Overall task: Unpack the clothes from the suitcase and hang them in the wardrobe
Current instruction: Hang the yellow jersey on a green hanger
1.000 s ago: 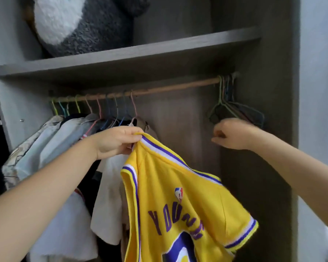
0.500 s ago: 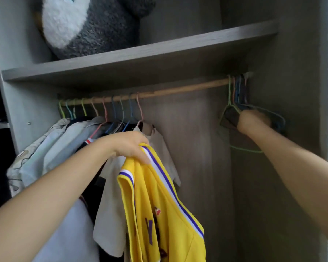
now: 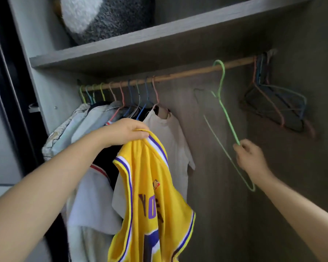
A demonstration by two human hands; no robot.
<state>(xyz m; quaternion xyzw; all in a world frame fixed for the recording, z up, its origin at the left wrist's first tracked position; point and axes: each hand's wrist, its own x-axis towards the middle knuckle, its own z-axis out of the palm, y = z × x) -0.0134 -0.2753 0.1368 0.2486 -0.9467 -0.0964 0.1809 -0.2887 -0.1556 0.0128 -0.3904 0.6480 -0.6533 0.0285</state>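
The left hand (image 3: pixel 129 132) grips the yellow basketball jersey (image 3: pixel 150 195) by its shoulder, letting it hang before the hung clothes (image 3: pixel 95 118). The right hand (image 3: pixel 249 157) pinches a green wire hanger (image 3: pixel 226 114), its hook at the wooden rail (image 3: pixel 178 74). Empty hangers (image 3: pixel 273 103) cluster at the rail's right end.

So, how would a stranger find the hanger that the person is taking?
Follow the wooden rail under the shelf towards its bare right part. The light green wire hanger is pinched by the right hand, away from the bunch of empty hangers at the far right.
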